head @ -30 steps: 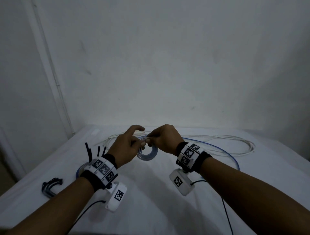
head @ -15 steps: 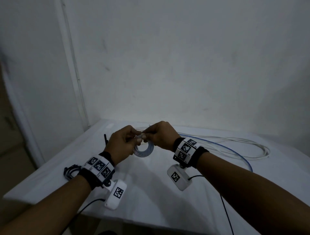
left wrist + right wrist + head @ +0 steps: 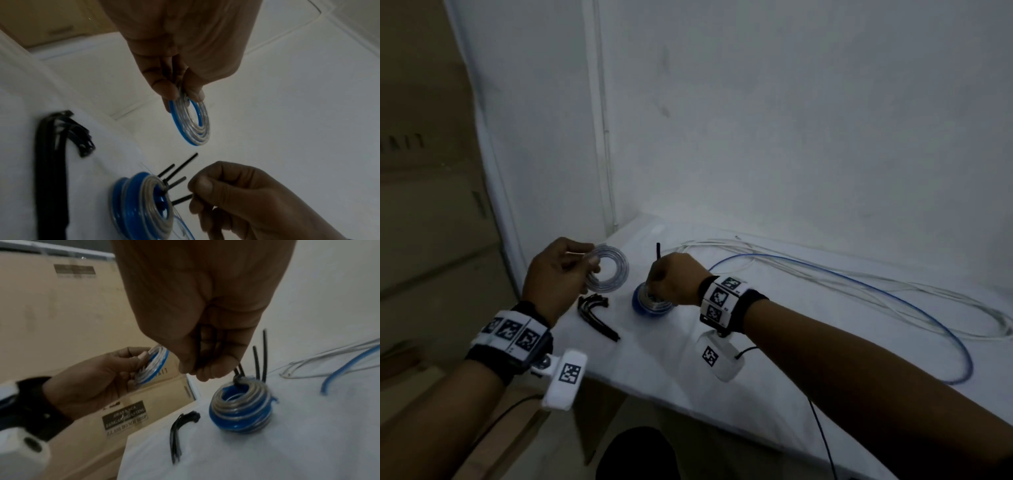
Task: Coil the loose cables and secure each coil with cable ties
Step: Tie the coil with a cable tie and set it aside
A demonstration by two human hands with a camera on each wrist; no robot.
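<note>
Pinching a small coil, left hand; tie seemingly hidden.

Both arms reach forward, and each wrist wears a band with black and white squares.

The left hand is held up in the air with its back to the head camera. Its thumb and fingers are bent and pinch the near edge of a small coil, which hangs out past the fingertips.

The right hand is lower and sits to the right of the left hand, well apart from it. It is curled into a loose fist that points down. Its thumb and fingers squeeze thin black ties that stick up just under the fingertips.
</note>
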